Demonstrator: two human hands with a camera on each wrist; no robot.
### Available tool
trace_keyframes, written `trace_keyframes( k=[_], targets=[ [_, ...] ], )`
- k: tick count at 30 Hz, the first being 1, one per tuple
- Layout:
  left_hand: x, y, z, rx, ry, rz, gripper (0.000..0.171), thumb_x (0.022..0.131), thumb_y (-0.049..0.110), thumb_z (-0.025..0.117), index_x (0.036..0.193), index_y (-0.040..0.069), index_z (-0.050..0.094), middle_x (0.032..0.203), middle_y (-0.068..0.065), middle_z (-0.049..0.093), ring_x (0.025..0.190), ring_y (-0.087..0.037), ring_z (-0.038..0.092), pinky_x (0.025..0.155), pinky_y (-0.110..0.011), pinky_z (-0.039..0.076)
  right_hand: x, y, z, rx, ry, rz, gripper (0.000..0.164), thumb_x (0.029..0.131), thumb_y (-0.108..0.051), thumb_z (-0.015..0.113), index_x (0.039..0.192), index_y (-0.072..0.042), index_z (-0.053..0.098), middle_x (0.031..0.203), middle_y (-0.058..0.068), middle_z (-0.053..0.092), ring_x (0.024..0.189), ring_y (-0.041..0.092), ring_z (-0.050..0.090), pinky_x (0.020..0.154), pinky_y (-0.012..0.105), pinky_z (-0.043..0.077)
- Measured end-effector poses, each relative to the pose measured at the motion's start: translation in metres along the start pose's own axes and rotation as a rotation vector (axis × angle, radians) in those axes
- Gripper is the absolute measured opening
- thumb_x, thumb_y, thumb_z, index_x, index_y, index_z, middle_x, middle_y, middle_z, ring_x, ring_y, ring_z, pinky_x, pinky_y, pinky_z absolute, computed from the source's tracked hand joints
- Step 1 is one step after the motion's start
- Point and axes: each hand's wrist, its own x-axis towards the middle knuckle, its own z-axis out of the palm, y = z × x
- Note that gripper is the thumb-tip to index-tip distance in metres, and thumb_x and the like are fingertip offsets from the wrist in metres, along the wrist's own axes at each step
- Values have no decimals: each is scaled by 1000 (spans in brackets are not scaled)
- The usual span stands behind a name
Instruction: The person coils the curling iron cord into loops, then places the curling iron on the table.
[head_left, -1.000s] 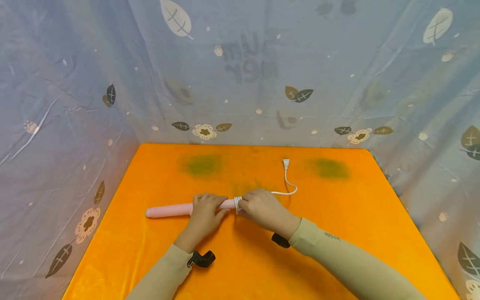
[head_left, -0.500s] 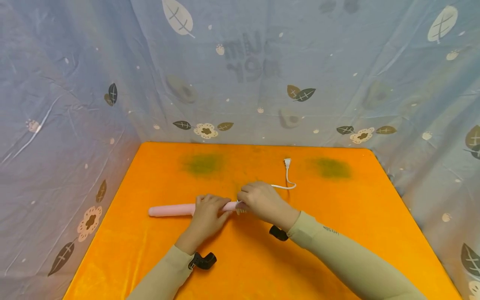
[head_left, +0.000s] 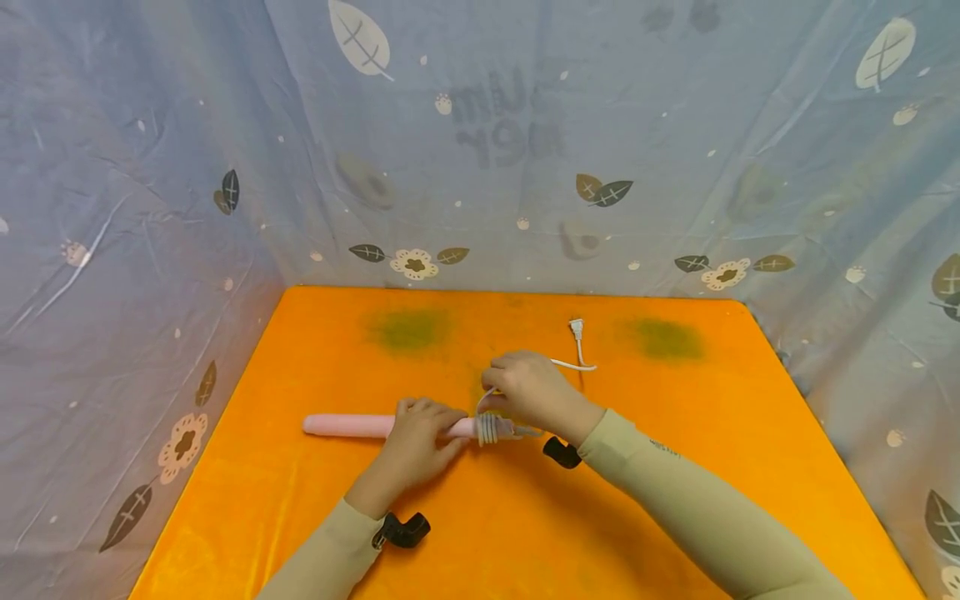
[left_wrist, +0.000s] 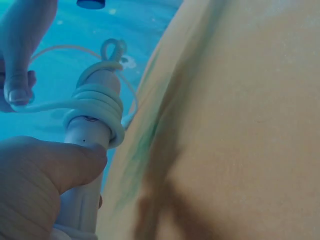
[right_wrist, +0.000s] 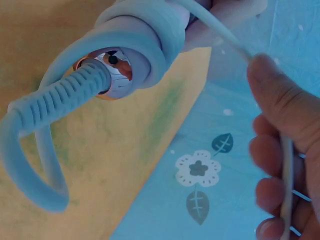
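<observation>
Pink and rod-shaped, a wand (head_left: 348,426) extends across the middle of an orange tabletop (head_left: 465,533), its bare end pointing left and its corded end right; whether it rests on the surface or is held just above cannot be told. A person's left hand (head_left: 420,437) grips it near the corded end, fingers curled round the handle and the thumb lying along it just beside the coils. White cord (head_left: 487,429) is wound several turns about the handle there, the turns close together. From them a strand leads to the right hand (head_left: 536,392), which pinches it between thumb and fingers, the other fingers bent around its length in the right wrist view. That view also shows a ribbed sleeve (right_wrist: 60,100) leaving the wand's shiny end cap (right_wrist: 120,72), the cord looping back from it. Beyond the right hand the cord bends toward a two-pronged plug (head_left: 577,327) near the far edge, between two green smudges (head_left: 412,329). Black devices (head_left: 405,531) sit at both wrists, below pale sleeves (head_left: 697,500). Grey-blue curtains (head_left: 480,50) printed with leaves and flowers surround the scene.
</observation>
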Motion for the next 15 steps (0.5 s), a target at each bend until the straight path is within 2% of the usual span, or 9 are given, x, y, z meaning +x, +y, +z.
trace_keyframes(
  k=[6,10,15],
  targets=[
    [0,3,-1,0,4,19,32,85,30,74,114,15,73,107,4,69,100,-18,55,89,-45,30,5,-7,-2,-9,-7,-82,26,80,-38,78,74,-17,64,71,-8,55,61,7,49,59,22,43],
    [-1,5,0,10,-8,39,34,87,34,72,115,14,72,107,3,69,100,-17,54,87,-43,30,7,-3,-3,26,-68,22,24,79,-39,78,75,-20,64,72,-9,54,61,5,49,57,21,44],
    [-2,9,-1,12,-24,37,33,89,38,70,115,18,72,107,5,68,99,-15,54,86,-41,30,3,15,-6,129,-169,178,22,81,-38,76,81,-20,65,77,-10,58,65,5,53,60,21,46]
  ],
)
